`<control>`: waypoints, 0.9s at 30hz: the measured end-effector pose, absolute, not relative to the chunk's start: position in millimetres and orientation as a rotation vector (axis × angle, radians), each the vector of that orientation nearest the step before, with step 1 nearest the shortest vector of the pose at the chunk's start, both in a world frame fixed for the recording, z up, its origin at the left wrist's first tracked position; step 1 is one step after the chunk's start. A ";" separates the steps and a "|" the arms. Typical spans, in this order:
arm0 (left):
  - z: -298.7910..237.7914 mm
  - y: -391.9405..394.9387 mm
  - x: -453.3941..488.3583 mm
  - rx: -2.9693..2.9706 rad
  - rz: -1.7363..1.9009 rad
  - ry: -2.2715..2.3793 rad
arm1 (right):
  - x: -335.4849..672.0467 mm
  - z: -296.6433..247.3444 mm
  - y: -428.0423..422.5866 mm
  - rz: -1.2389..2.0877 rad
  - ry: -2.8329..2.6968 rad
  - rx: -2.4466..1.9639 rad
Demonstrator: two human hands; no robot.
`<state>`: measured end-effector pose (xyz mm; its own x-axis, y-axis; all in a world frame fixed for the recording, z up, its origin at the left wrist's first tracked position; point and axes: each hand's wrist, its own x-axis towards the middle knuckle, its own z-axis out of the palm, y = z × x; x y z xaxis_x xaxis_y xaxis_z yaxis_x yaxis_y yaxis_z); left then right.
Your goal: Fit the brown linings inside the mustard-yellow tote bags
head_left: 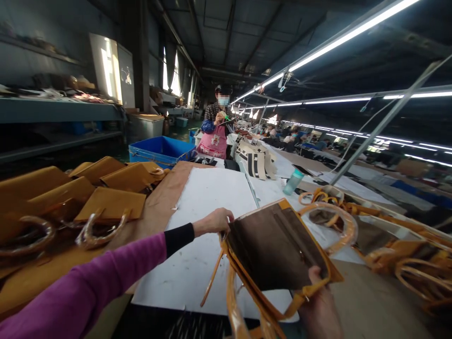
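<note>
A mustard-yellow handbag (275, 245) is held tilted above the table, its dark brown lining facing me. My left hand (215, 221) grips the bag's far left corner, fingers closed on its edge. At the near right, my right hand (321, 303) is wrapped round the other end, thumb over the rim. A plastic-wrapped ring handle (348, 228) sticks out on the right side, and another wrapped handle (233, 301) hangs at the near left. A thin strap (212, 278) dangles below my left hand. White sheets (208, 197) cover the tabletop under the bag.
Several finished yellow bags (113, 203) lie in rows on the left. More bags with wrapped handles (420, 273) lie on the right. A teal bottle (294, 181) stands beyond my bag. Farther off are a blue bin (158, 150) and a person in a pink apron (214, 141).
</note>
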<state>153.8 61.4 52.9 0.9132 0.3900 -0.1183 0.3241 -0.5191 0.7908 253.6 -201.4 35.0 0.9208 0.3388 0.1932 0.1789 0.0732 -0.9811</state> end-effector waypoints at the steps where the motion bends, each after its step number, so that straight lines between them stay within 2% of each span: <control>1: 55.9 61.0 153.6 2.144 0.102 0.489 | 251.0 30.8 -199.5 0.165 -0.393 -1.478; 5: 75.5 56.4 157.7 2.255 0.202 0.455 | 238.9 24.3 -184.0 0.401 -0.177 -1.221; 9: 102.7 59.7 159.6 2.448 0.165 0.528 | 243.3 14.6 -169.4 0.442 -0.166 -1.095; 15: 118.6 76.1 147.6 2.798 0.237 0.462 | 255.1 -42.5 -181.8 0.597 -0.059 -1.283; 18: 108.6 73.2 144.6 2.921 0.170 0.485 | 247.9 -42.1 -200.3 0.352 -0.057 -1.570; 23: 95.8 61.0 146.4 2.958 0.315 0.397 | 234.2 11.7 -205.8 -0.161 -0.465 -2.050; 27: 98.5 56.0 143.9 2.952 0.497 -0.041 | 235.2 29.9 -185.9 -0.102 -0.749 -2.128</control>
<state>143.9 56.0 98.5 0.9447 -0.0024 0.3278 -0.0514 -0.9887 0.1409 235.2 -185.9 29.9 0.8169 0.4761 0.3256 0.5457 -0.4550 -0.7037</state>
